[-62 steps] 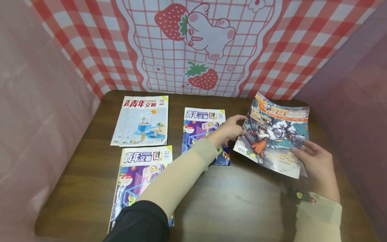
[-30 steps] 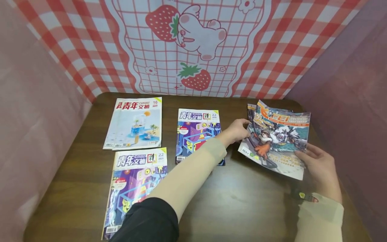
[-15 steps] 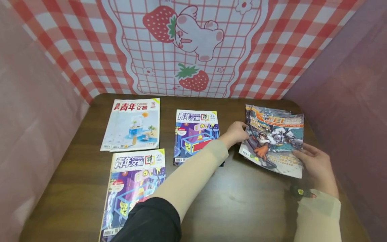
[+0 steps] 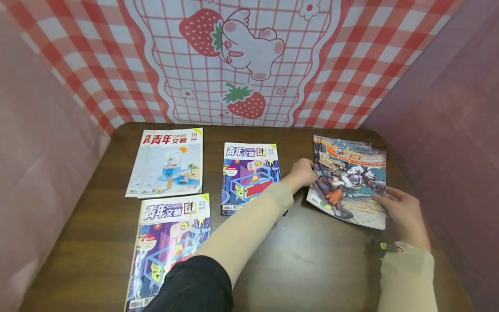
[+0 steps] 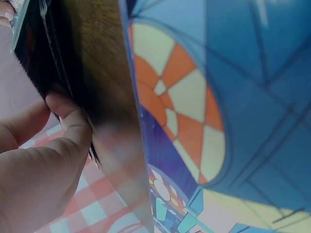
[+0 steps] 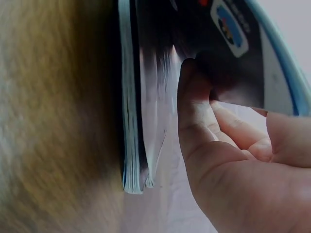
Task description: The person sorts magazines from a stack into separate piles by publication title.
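At the table's right, a magazine (image 4: 351, 186) with an orange title and a figure in orange gloves lies over at least one other magazine (image 4: 317, 141), whose top and left edges peek out. My left hand (image 4: 302, 173) pinches the left edge, thumb and finger meeting on it in the left wrist view. On the right edge, my right hand (image 4: 401, 212) grips the upper magazine, with fingers tucked beneath its cover. The right wrist view shows that magazine (image 6: 233, 53) raised and bent above the page edges of a lower magazine (image 6: 130, 121) on the table.
A purple-covered magazine (image 4: 249, 173) lies left of the left hand, partly behind the forearm. Farther left are two overlapping white magazines (image 4: 171, 164), with another purple-covered magazine (image 4: 171, 242) in front. A checked cloth (image 4: 241, 56) hangs behind the wooden table (image 4: 312, 268).
The upper magazine has come down and lines up more closely with what lies beneath it. Both hands have stayed on its edges. The head view has shifted slightly.
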{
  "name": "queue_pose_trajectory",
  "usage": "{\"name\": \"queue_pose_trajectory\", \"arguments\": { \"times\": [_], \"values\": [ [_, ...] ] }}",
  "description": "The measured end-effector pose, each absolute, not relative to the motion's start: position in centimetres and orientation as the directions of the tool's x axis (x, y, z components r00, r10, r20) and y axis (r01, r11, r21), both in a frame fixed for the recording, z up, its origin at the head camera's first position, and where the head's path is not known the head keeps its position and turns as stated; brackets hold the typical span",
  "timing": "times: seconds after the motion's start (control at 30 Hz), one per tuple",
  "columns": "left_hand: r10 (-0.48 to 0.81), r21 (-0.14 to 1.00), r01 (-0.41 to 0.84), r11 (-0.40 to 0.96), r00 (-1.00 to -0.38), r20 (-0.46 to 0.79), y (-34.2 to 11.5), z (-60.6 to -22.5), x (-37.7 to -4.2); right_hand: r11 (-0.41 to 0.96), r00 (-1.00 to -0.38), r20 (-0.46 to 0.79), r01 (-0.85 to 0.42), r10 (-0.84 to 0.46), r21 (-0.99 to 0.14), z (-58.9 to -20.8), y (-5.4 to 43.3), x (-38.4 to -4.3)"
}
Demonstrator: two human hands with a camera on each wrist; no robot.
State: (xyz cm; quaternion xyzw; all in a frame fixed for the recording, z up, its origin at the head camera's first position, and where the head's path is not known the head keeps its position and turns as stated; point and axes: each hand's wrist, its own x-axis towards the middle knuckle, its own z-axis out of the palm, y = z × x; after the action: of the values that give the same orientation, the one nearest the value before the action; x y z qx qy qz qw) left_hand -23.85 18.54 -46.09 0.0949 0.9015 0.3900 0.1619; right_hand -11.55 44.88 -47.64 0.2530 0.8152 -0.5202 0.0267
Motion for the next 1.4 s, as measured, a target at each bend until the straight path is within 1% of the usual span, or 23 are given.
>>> {"name": "queue_pose_trajectory", "arguments": {
  "times": [0.13, 0.2, 0.3, 0.37, 0.5, 0.73, 0.87, 1.0, 1.13, 1.27, 1.4],
  "values": [
    [0.311, 0.701, 0.084, 0.708, -0.928, -0.203, 18.2, -46.0, -24.0, 0.354, -0.869, -0.319, 0.454, 0.379, -0.818, -47.7, 44.9, -11.6],
    [0.318, 0.681, 0.101, 0.726, -0.927, -0.201, 18.0, -46.1, -24.1, 0.387, -0.865, -0.324, 0.468, 0.382, -0.795, -47.7, 45.0, -11.5],
    [0.322, 0.664, 0.11, 0.74, -0.924, -0.207, 17.8, -46.1, -24.2, 0.432, -0.856, -0.328, 0.492, 0.4, -0.756, -47.5, 45.0, -11.5],
    [0.325, 0.658, 0.117, 0.744, -0.923, -0.204, 17.6, -46.2, -24.2, 0.433, -0.849, -0.332, 0.503, 0.411, -0.748, -47.3, 44.8, -11.4],
    [0.332, 0.666, 0.121, 0.736, -0.922, -0.199, 17.1, -46.3, -24.5, 0.444, -0.852, -0.323, 0.498, 0.413, -0.745, -46.7, 44.5, -11.3],
    [0.316, 0.678, 0.133, 0.723, -0.936, -0.153, 15.9, -46.0, -24.7, 0.532, -0.869, -0.298, 0.481, 0.396, -0.697, -45.4, 44.1, -11.0],
    [0.304, 0.688, 0.122, 0.716, -0.941, -0.15, 15.1, -45.8, -24.8, 0.519, -0.863, -0.281, 0.482, 0.42, -0.706, -44.9, 43.6, -11.0],
    [0.299, 0.698, 0.125, 0.705, -0.945, -0.132, 14.3, -45.3, -25.0, 0.486, -0.864, -0.263, 0.467, 0.43, -0.739, -44.5, 42.6, -11.3],
    [0.302, 0.718, 0.14, 0.682, -0.948, -0.101, 13.5, -44.6, -25.1, 0.425, -0.876, -0.263, 0.434, 0.404, -0.794, -44.1, 41.2, -12.0],
    [0.303, 0.75, 0.156, 0.642, -0.951, -0.062, 12.6, -43.9, -24.9, 0.393, -0.892, -0.249, 0.398, 0.377, -0.829, -43.7, 39.3, -12.7],
    [0.278, 0.812, 0.127, 0.57, -0.96, -0.045, 11.4, -43.2, -24.2, 0.415, -0.908, -0.216, 0.363, 0.359, -0.834, -43.4, 37.6, -13.2]
  ]
}}
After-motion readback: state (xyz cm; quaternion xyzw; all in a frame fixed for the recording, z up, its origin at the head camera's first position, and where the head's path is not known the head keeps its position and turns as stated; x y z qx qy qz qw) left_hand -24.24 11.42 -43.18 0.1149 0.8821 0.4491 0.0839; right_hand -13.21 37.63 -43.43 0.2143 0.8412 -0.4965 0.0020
